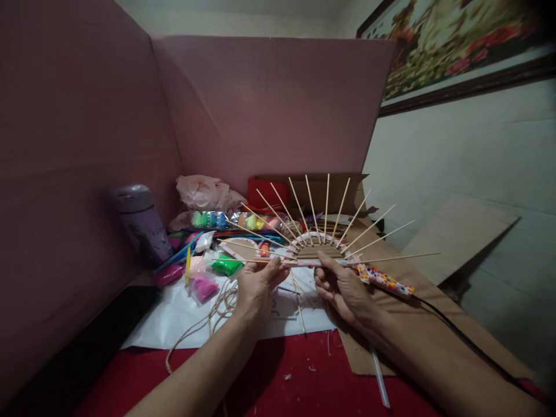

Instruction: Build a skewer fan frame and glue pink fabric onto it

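1. The left hand (pixel 255 285) is nearly closed, thumb and fingers pinching the left end of a cardboard half-disc's (pixel 313 253) straight edge.
2. The right hand (pixel 347 289) grips the same edge further right, thumb on the face, fingers curled below.
3. The half-disc is held up above the bench (pixel 269 391), its thin sticks (pixel 327 197) fanned outward. The step in hand seems to be steadying or checking it; the next move likely calls for a level, light grip that bends no stick.
4. Beyond the hands lie twine (pixel 225 301), a green packet (pixel 228 265) and a flower-patterned tool (pixel 386 281) with a black cord (pixel 460 333).
5. Marks on the white sheet (pixel 169 327) are partly covered and unreadable; lettering on the purple bottle (pixel 141 229) is too blurred to read.
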`<state>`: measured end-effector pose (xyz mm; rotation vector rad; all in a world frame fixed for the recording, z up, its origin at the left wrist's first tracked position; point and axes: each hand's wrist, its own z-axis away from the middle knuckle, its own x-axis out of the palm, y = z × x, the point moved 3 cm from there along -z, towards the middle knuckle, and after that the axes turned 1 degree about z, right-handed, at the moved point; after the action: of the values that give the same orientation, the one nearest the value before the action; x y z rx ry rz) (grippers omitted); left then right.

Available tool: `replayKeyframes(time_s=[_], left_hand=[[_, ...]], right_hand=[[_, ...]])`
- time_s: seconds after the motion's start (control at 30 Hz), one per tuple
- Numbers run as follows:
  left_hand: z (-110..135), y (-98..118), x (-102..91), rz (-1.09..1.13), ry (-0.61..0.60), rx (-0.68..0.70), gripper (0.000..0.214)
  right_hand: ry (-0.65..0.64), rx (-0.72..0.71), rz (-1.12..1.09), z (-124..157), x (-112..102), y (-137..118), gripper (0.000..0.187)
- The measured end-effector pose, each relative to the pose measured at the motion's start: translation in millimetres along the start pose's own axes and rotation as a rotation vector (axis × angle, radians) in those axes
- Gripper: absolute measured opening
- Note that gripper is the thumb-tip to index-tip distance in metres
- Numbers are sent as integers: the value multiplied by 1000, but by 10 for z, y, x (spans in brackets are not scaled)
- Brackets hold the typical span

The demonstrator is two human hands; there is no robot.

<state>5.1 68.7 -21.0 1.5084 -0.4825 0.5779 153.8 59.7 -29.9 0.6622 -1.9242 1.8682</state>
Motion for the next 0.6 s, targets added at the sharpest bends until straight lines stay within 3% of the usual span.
replayKeyframes(time_s=[0.6], left_hand=[[9,-9,13,51,21,-3,21]], right_hand=[[-14,-6,0,9,8,-5,27]])
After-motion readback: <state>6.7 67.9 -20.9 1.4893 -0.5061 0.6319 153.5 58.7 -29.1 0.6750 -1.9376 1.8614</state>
